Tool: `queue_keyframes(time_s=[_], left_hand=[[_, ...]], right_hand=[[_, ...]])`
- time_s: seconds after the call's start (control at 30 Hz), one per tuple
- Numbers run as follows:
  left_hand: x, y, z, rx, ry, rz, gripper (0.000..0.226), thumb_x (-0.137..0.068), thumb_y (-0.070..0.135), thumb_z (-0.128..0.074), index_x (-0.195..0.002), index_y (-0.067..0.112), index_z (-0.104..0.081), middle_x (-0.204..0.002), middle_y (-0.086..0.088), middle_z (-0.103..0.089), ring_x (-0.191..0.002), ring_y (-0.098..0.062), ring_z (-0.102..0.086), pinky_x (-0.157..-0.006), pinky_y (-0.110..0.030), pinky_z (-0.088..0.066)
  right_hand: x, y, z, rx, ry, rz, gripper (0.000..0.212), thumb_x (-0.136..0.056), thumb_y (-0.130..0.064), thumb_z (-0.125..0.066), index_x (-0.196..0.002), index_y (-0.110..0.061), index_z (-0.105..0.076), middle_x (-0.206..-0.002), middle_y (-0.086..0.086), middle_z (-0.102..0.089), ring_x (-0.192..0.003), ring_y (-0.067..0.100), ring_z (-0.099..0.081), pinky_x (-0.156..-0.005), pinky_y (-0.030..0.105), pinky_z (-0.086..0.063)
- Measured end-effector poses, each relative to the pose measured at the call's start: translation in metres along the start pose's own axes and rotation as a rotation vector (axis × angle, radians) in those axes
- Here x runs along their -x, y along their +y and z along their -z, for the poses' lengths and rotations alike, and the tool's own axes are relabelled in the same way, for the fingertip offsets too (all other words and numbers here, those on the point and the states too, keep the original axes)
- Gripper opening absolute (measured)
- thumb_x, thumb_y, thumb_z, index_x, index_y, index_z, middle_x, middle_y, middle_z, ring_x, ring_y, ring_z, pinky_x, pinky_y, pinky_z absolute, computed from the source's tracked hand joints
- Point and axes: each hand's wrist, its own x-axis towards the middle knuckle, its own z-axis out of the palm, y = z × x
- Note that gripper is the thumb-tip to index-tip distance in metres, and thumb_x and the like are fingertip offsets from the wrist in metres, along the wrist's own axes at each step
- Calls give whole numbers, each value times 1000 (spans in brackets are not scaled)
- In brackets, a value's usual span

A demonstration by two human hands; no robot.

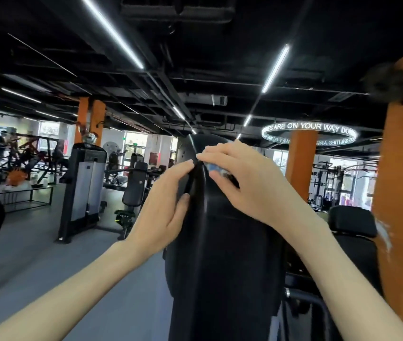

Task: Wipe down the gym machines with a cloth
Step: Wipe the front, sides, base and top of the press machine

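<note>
A tall black gym machine shroud [220, 254] rises right in front of me, its rounded top at hand height. My left hand [163, 205] rests against its left edge, fingers fairly straight and the thumb lying lower on the same edge. My right hand [239, 178] reaches over the top from the right, its fingers curled over a small blue-white cloth [216, 168] pressed against the shroud. Most of the cloth is hidden under the fingers. The fingertips of both hands nearly meet at the top ridge.
An orange column [402, 193] stands close on my right, with a black padded seat [350, 221] beside it. To the left are a grey weight-stack machine [84, 188], a black padded bench [134, 190] and open grey floor [47, 254]. People exercise far back left.
</note>
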Motion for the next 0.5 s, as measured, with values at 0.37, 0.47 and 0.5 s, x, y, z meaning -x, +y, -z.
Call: queue_keyframes(time_s=[0.37,0.47,0.5], left_hand=[[12,-43,-9,194,-65,-140,56,-100,21,-35,-155,21,-22,-161,1,-25,-149,-18,-21,-122,-47,-8],[15,-51,-9,268,-121,-136,55,-102,20,-31,-156,20,-17,-163,3,-21,-149,-14,-20,-123,-39,-2],[14,-54,-7,277,-135,-143,53,-103,21,-30,-155,17,-20,-162,4,-21,-149,-12,-20,-123,-37,-2]], right_hand=[[1,-33,-1,11,-114,-42,28,-95,-23,-55,-120,-12,-62,-122,-3,-61,-119,11,-52,-112,32,-33],[22,-54,-25,188,-178,138,18,-94,-15,-55,-102,-9,-70,-111,3,-66,-117,18,-54,-119,33,-21],[30,-59,-30,251,-216,196,18,-96,-15,-55,-101,-9,-71,-110,3,-68,-117,19,-55,-119,33,-22]])
